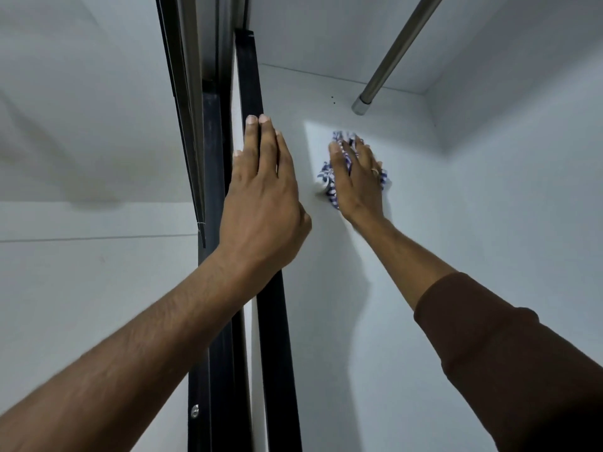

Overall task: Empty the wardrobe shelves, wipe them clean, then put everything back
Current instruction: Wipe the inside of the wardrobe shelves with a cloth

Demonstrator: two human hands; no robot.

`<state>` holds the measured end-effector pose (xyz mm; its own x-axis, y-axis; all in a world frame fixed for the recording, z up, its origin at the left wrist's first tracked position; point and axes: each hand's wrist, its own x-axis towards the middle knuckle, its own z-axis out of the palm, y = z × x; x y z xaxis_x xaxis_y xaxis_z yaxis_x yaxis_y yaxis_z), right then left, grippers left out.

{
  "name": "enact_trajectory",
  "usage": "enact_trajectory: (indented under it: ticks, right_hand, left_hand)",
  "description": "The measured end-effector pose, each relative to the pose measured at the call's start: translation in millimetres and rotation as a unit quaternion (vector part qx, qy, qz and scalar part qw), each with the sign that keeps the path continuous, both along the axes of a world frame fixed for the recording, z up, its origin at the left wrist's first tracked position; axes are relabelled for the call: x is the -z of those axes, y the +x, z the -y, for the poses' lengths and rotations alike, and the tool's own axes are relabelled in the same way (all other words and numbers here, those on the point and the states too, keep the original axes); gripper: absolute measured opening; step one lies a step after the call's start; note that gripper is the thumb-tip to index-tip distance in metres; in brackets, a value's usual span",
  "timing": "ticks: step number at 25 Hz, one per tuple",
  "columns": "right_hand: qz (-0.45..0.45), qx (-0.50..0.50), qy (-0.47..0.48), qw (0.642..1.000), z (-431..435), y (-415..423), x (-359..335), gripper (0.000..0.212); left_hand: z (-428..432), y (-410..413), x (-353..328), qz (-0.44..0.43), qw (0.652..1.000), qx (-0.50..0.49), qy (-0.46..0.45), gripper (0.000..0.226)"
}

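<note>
**Wardrobe Interior: Side Panel Wiping**

The white wardrobe interior fills the view, looking upward toward its top corner. A blue-and-white patterned cloth (329,177) lies flat against the white side panel (326,288), below the socket end of the metal hanging rail (391,57). The right hand (357,177) presses the cloth to the panel with straight, slightly spread fingers; cloth shows between and around them. A ring (375,171) sits on one finger. The right arm extends upward, its brown sleeve (509,353) pushed back to the forearm.

The left hand (264,190) rests on the black door-frame edge (277,353), fingers straight and pressed together, fingertips wrapping the frame edge. The left forearm is bare. No writing or label is legible anywhere.
</note>
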<state>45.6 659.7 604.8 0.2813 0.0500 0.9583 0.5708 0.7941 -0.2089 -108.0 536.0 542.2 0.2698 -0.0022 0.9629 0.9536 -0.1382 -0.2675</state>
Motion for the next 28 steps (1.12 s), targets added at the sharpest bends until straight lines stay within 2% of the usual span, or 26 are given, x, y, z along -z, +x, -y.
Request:
enact_trajectory:
  ticks: [2,4,6,7,8,9,11,13,14,16,18,19,20,22,23,24,25,27,28]
  right_hand:
    - [0.001,-0.002,-0.029,1.0,7,-10,5,0.061]
    - [0.107,-0.012,0.059,0.992,14,-38,28,0.052]
    - [0.24,-0.024,0.142,0.96,10,-62,65,0.056]
    - [0.257,-0.009,0.158,0.953,3,-58,74,0.057]
    - [0.229,0.013,0.163,0.959,-4,-44,70,0.055]
    - [0.164,0.046,0.133,0.976,-13,-29,64,0.054]
    - [0.008,0.092,0.009,0.996,-23,4,53,0.054]
    - [-0.045,0.11,-0.039,0.992,-20,6,50,0.051]
    - [-0.02,0.119,0.013,0.993,-11,-6,55,0.048]
    - [0.107,0.074,0.189,0.973,4,-37,78,0.047]
    - [0.241,0.048,0.213,0.946,2,-50,109,0.054]
    - [0.241,0.074,0.189,0.949,-7,-40,114,0.057]
    - [0.184,0.101,0.152,0.966,-18,-25,116,0.057]
    - [0.006,0.111,0.035,0.993,-33,8,118,0.054]
    - [-0.052,0.103,-0.005,0.993,-34,17,120,0.054]
    - [-0.062,0.097,-0.023,0.993,-29,15,125,0.054]
    - [-0.031,0.1,-0.012,0.994,-22,3,133,0.055]
    - [0.117,0.084,0.067,0.987,-5,-33,165,0.059]
    - [0.195,0.066,0.11,0.972,2,-49,186,0.056]
  left_hand:
    - [0,0,0,0.004,1.0,0.007,-0.005,0.081]
    - [2,2,-1,0.002,1.0,0.009,-0.017,0.079]
    - [5,5,6,0.006,1.0,0.005,-0.021,0.078]
    - [5,6,12,0.009,1.0,-0.004,-0.026,0.078]
    - [4,6,19,0.005,0.999,-0.012,-0.031,0.079]
    - [3,6,27,-0.003,0.999,-0.016,-0.034,0.08]
    - [2,6,36,-0.008,0.999,-0.012,-0.031,0.082]
    - [0,6,38,-0.004,1.0,-0.006,-0.024,0.084]
    - [-1,8,37,-0.005,1.0,-0.002,-0.022,0.084]
    - [-3,10,35,-0.014,1.0,0.013,-0.018,0.082]
    - [-2,9,34,-0.018,1.0,0.011,-0.013,0.082]
    - [0,8,35,-0.014,1.0,-0.004,-0.019,0.083]
    - [1,8,38,-0.015,0.999,-0.021,-0.03,0.084]
    - [2,6,46,-0.017,0.999,-0.034,-0.036,0.082]
    - [2,5,50,-0.016,0.999,-0.035,-0.031,0.082]
    - [1,4,53,-0.017,0.999,-0.038,-0.028,0.082]
    - [2,4,55,-0.017,0.999,-0.039,-0.029,0.083]
    - [4,3,55,-0.012,0.999,-0.028,-0.04,0.086]
    - [5,2,58,-0.01,0.999,-0.015,-0.042,0.087]
